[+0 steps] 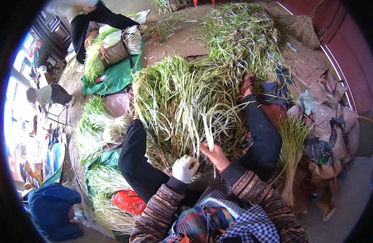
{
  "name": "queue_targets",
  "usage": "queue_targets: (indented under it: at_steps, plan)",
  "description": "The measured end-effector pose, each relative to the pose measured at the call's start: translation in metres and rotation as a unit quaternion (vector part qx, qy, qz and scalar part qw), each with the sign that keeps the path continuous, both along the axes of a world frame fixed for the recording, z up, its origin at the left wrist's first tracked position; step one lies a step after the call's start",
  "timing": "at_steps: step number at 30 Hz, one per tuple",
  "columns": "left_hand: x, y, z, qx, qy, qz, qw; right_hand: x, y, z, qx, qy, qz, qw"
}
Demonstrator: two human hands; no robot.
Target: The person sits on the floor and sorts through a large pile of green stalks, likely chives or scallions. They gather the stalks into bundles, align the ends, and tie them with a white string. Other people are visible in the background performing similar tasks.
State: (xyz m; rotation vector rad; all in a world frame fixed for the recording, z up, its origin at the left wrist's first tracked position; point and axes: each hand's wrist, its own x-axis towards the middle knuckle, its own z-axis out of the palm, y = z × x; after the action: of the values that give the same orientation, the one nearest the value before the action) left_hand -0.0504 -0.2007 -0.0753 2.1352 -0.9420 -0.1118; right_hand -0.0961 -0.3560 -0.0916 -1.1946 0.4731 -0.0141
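My right hand (217, 155), bare, grips a pale leafy vegetable stalk (208, 129), like a garlic green. Its white lower end hangs below the fingers. To its left, my left hand (185, 169) wears a white glove with the fingers curled. The tip of another thin stalk reaches its fingertips; whether they pinch it is hidden. A large heap of long green and yellowing stalks (174, 91) lies between my legs, just beyond both hands. Beside my right leg lies a loose bunch of slender green stalks (291, 158).
Bunches of greens (100, 124) lie at my left, near a red plastic bag (130, 202). A tied, wrapped bundle (113, 50) rests on a green sheet (113, 82). Another person (80, 21) stands there. Leafy trimmings (241, 33), a broom (302, 30) and crumpled sacks (323, 103) lie beyond and right.
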Motion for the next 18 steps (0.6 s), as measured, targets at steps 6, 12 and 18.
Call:
queue_targets:
  at_steps: [6,12,18]
  plan:
    - [-0.002,0.003,-0.010,0.017,0.030,-0.021,0.999,-0.007,-0.008,-0.002,0.052,0.028,0.012,0.998]
    - [0.005,0.001,-0.018,-0.052,0.214,0.054,0.974,-0.020,-0.007,0.012,-0.013,-0.013,-0.011,1.000]
    - [0.012,-0.015,-0.026,-0.069,0.498,0.083,0.860,-0.025,0.009,0.020,-0.071,-0.056,0.007,0.996]
